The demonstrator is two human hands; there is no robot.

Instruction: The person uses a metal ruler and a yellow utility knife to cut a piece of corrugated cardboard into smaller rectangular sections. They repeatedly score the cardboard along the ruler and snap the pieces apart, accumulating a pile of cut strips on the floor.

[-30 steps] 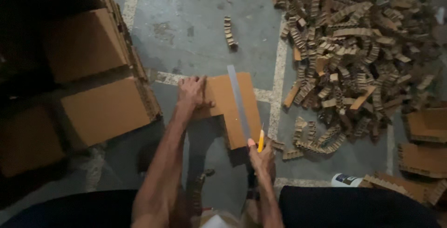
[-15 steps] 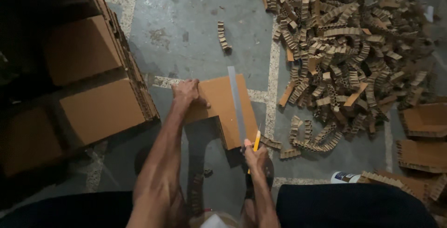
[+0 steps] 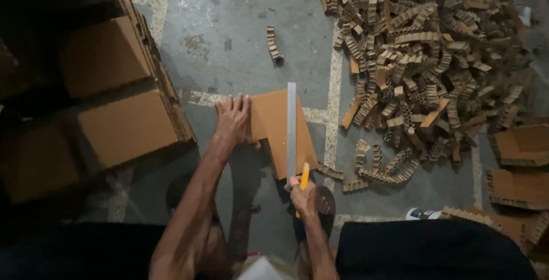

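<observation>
A brown cardboard slab (image 3: pixel 274 125) lies flat on the grey floor in front of me. My left hand (image 3: pixel 233 118) presses down on its left part, fingers spread. A long metal ruler (image 3: pixel 291 128) lies along the slab, running away from me. My right hand (image 3: pixel 304 195) is at the slab's near edge, closed around a yellow utility knife (image 3: pixel 303 178) whose tip points up along the ruler's right side.
Stacks of cardboard slabs (image 3: pixel 123 100) stand at the left. A large heap of cut honeycomb cardboard strips (image 3: pixel 423 57) fills the upper right, with loose strips (image 3: pixel 372 168) near the slab. More cardboard pieces (image 3: pixel 517 165) lie at the right. A lone strip (image 3: pixel 274 44) lies farther off.
The view has shifted slightly. My right hand with the knife has stayed near the slab's near edge, and my left hand still presses on the slab.
</observation>
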